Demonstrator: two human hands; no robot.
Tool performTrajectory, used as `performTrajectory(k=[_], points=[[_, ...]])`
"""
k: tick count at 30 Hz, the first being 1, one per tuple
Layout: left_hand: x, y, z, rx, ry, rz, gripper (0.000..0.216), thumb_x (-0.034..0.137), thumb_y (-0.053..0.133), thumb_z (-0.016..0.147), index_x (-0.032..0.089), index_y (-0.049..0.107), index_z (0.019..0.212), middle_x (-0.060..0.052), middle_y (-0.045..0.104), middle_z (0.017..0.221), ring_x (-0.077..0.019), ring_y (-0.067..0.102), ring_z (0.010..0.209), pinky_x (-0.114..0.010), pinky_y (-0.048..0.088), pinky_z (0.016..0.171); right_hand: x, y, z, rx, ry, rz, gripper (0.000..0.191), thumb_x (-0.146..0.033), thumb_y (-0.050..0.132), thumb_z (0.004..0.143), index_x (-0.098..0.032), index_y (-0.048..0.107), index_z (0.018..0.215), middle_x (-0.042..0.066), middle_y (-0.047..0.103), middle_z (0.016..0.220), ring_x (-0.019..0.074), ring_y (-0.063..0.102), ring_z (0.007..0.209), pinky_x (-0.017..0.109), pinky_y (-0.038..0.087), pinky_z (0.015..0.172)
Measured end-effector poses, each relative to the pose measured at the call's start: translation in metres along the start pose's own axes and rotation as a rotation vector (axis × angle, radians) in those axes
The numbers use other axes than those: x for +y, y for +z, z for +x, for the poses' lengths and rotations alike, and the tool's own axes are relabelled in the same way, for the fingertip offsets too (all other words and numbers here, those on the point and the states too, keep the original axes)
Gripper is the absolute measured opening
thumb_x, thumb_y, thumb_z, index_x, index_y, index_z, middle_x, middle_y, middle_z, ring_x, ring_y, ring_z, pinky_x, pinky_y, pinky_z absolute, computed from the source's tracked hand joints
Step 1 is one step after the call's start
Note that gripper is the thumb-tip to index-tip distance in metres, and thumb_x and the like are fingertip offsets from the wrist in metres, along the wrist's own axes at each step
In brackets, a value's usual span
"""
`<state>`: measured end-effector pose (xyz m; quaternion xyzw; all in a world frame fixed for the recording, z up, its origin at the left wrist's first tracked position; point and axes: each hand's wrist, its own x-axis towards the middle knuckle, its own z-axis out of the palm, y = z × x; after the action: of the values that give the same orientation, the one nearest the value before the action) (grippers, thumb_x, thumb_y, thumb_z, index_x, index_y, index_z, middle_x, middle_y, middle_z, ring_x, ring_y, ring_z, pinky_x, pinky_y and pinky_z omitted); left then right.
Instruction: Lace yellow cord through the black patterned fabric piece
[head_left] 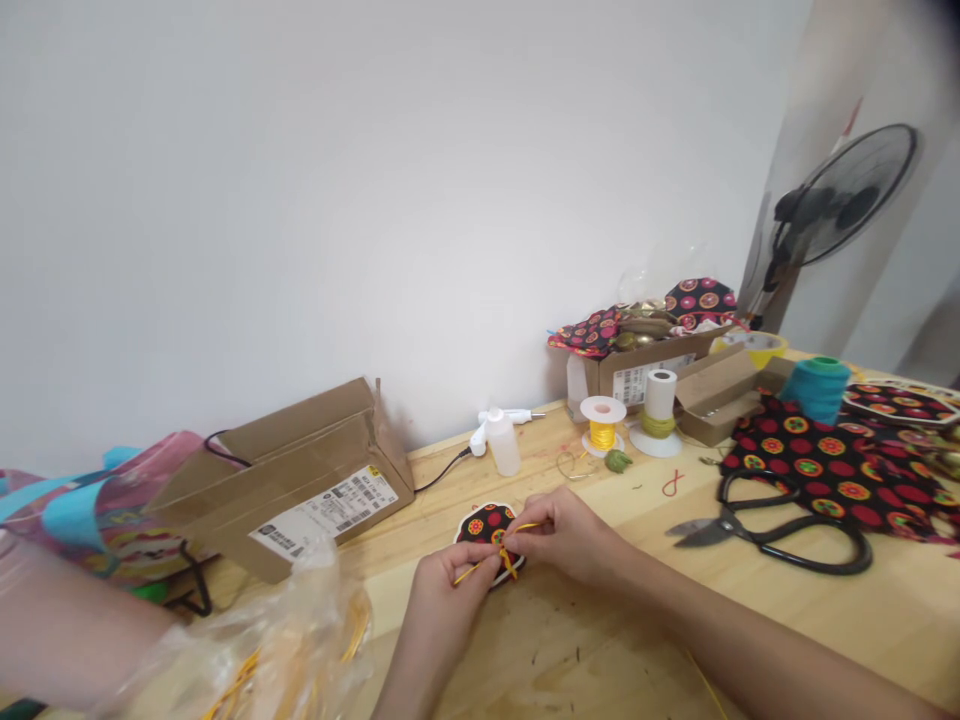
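Observation:
A small black fabric piece (487,522) with red and orange round prints and a pale edge lies on the wooden table in front of me. Over its lower right part, both hands work on a yellow cord (510,566), which has a small knot or loop there. My left hand (459,580) pinches one stretch of the cord, its fingers closed. From the other side my right hand (551,530) pinches another stretch between thumb and fingertips. Part of the fabric is hidden behind my fingers.
Black-handled scissors (765,525) lie at right beside patterned cloth (817,465). Behind stand a yellow cord spool (602,432), a white bottle (503,443) and a soldering-iron-like tool (517,415). At left are a cardboard box (315,470) and a plastic bag (300,630) with yellow cords.

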<state>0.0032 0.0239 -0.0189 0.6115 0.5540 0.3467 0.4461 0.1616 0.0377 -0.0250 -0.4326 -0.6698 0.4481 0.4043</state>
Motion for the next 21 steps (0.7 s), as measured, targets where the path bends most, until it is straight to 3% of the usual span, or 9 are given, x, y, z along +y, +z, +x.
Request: performTrajectory(k=[7,12,21], points=[[-0.001,0.0001,-0.0001,0.005,-0.029,-0.008,0.024,0.033,0.061,0.061,0.012,0.069,0.069,-0.006,0.068,0.063,-0.0171,0.058,0.059,-0.022,0.041,0.056,-0.0054,0.0005,-0.0007,0.029,0.048,0.081,0.013,-0.022,0.058,0.062,-0.013,0.067,0.063,-0.001,0.055,0.059,0.0088,0.047,0.054,0.017,0.034,0.047],[0.0,0.0009,-0.0008,0.014,0.025,-0.012,0.022,0.032,0.06,0.062,0.012,0.068,0.067,-0.005,0.068,0.065,-0.0173,0.059,0.063,-0.023,0.042,0.06,-0.0008,0.0015,0.002,0.089,0.117,0.181,0.014,-0.024,0.058,0.062,-0.012,0.064,0.062,-0.003,0.051,0.052,0.0068,0.042,0.048,0.017,0.031,0.043],[0.0026,0.0031,-0.0011,0.069,0.026,-0.078,0.022,0.031,0.064,0.057,0.014,0.069,0.069,-0.006,0.07,0.072,-0.0202,0.061,0.07,-0.024,0.045,0.064,-0.0008,0.0008,0.0012,0.04,0.149,0.235,0.02,-0.031,0.059,0.061,-0.012,0.063,0.059,-0.003,0.054,0.047,0.0076,0.044,0.046,0.017,0.031,0.043]])
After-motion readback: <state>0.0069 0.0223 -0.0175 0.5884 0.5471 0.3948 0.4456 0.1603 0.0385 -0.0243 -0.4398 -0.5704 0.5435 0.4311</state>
